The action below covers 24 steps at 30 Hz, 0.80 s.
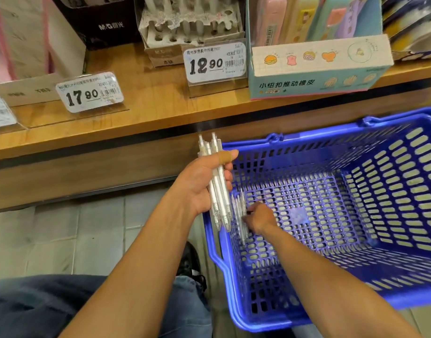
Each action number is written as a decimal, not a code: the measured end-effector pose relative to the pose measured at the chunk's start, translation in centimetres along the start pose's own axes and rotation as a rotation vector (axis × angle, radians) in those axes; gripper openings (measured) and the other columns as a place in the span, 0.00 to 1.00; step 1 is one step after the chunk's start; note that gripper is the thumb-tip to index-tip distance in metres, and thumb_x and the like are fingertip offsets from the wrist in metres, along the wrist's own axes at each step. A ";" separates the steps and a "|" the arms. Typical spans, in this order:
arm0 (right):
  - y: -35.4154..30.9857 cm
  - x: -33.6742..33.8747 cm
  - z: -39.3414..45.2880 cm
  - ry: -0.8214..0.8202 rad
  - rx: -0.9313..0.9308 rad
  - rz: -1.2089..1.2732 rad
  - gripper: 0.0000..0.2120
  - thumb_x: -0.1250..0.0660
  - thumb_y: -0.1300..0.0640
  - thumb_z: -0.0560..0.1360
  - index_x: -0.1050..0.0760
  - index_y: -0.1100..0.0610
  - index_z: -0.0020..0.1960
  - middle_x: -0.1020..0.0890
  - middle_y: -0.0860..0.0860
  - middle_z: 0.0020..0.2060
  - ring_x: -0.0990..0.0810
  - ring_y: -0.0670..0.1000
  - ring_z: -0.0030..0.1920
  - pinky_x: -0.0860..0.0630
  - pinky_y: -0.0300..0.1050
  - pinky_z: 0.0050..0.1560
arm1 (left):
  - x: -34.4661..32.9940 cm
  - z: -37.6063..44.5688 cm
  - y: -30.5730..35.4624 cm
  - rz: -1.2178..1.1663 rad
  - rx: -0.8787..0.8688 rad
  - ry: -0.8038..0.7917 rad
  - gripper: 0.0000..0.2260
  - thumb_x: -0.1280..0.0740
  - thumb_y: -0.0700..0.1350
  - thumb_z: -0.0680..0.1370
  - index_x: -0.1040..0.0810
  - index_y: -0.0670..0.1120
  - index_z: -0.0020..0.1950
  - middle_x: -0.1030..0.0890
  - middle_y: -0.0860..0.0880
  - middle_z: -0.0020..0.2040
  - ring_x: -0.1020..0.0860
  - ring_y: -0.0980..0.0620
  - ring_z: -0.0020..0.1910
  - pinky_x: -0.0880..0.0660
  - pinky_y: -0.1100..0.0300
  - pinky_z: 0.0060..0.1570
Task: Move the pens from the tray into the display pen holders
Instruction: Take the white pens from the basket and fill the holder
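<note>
Shop aisle, wooden shelf point(160, 98) across the top, grey tiled floor point(63, 240) below. On the shelf: price tags reading 17.90 point(89, 92) and 12.90 point(215, 62), a black display box point(104, 20), a white pen holder point(190, 25) with round slots, some filled with white pens, and a pastel eraser box point(319, 69). Blue plastic basket point(356, 215) sits on the floor under the shelf edge, right of centre. Left hand point(204, 184) is raised above the basket's left rim, fingers and thumb curled round a bunch of clear-white pens point(216, 189), held upright with clicker ends up; a tan plaster wraps the thumb. Right hand point(258, 217) reaches down inside the basket near its left wall, fingers curled on a few more loose pens point(240, 215) lying on the basket bottom; blurred, so the exact grip is unclear. Jeans-covered knee point(38, 306) and a dark shoe point(191, 262) show at bottom left.
</note>
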State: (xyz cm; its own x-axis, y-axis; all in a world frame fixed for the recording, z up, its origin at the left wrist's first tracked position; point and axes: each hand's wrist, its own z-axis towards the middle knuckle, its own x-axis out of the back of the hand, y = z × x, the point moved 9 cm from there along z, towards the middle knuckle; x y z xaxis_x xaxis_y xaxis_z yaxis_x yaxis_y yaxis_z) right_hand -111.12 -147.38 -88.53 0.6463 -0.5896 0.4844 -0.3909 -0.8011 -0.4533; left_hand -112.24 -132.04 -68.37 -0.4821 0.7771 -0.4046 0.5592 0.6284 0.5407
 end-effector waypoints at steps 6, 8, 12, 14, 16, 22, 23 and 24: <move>-0.8 -1.2 -0.4 0.028 0.041 -0.279 0.12 0.34 0.57 0.78 0.28 0.62 0.58 0.19 0.58 0.50 0.20 0.57 0.48 0.22 0.46 0.44 | -0.2 0.0 0.1 0.016 -0.010 0.000 0.06 0.27 0.42 0.74 0.23 0.45 0.39 0.24 0.50 0.31 0.27 0.56 0.26 0.27 0.65 0.26; -1.2 -1.1 -0.5 0.017 0.052 -0.317 0.08 0.34 0.58 0.78 0.27 0.62 0.53 0.20 0.56 0.43 0.21 0.56 0.43 0.24 0.44 0.40 | -0.1 -0.1 0.1 0.024 -0.007 0.001 0.06 0.27 0.43 0.73 0.22 0.45 0.38 0.24 0.49 0.31 0.26 0.56 0.26 0.26 0.65 0.26; -1.2 0.7 -0.8 -0.010 0.016 -0.214 0.17 0.34 0.54 0.78 0.33 0.57 0.33 0.29 0.51 0.29 0.29 0.51 0.31 0.31 0.40 0.32 | -0.3 -0.2 0.1 0.020 -0.001 -0.003 0.07 0.24 0.44 0.64 0.21 0.44 0.37 0.22 0.49 0.31 0.25 0.56 0.26 0.25 0.65 0.26; -0.9 1.6 -1.6 -0.041 0.006 -0.043 0.18 0.33 0.56 0.78 0.35 0.57 0.32 0.30 0.52 0.29 0.29 0.52 0.31 0.27 0.42 0.36 | -0.4 -0.2 0.0 0.012 0.004 -0.002 0.08 0.24 0.44 0.63 0.20 0.44 0.37 0.21 0.49 0.31 0.23 0.56 0.26 0.24 0.65 0.28; -0.8 2.6 -3.1 -0.080 0.016 0.119 0.10 0.33 0.58 0.77 0.30 0.57 0.39 0.27 0.52 0.33 0.26 0.52 0.35 0.23 0.48 0.44 | -0.6 -0.3 0.0 -0.002 0.012 -0.005 0.05 0.25 0.43 0.63 0.17 0.44 0.35 0.20 0.49 0.32 0.21 0.55 0.27 0.23 0.64 0.29; -4.1 8.3 -9.7 -0.008 0.244 0.526 0.12 0.33 0.62 0.77 0.25 0.57 0.60 0.18 0.51 0.43 0.19 0.45 0.39 0.25 0.36 0.39 | -0.8 -0.7 0.1 -0.018 -0.008 0.027 0.05 0.28 0.40 0.74 0.18 0.42 0.38 0.19 0.48 0.31 0.20 0.54 0.27 0.21 0.63 0.30; -5.1 9.3 -11.0 0.006 0.299 0.581 0.12 0.32 0.61 0.77 0.24 0.55 0.60 0.17 0.50 0.41 0.19 0.43 0.38 0.25 0.33 0.37 | -0.8 -0.7 0.1 -0.016 -0.011 0.031 0.04 0.28 0.40 0.75 0.19 0.42 0.40 0.19 0.48 0.31 0.20 0.54 0.27 0.21 0.63 0.30; -6.0 10.1 -12.2 0.017 0.354 0.624 0.12 0.31 0.61 0.76 0.23 0.54 0.59 0.17 0.49 0.38 0.19 0.41 0.36 0.25 0.32 0.36 | -0.8 -0.8 0.0 -0.007 -0.011 0.033 0.04 0.28 0.41 0.75 0.20 0.42 0.41 0.19 0.48 0.31 0.20 0.54 0.27 0.21 0.63 0.30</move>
State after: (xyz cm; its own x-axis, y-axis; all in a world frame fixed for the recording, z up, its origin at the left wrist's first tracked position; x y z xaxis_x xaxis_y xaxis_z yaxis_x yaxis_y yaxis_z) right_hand -110.23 -149.74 -71.81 0.3605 -0.9304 0.0661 -0.4467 -0.2345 -0.8634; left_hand -112.35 -132.65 -67.47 -0.5083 0.7708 -0.3840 0.5481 0.6335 0.5461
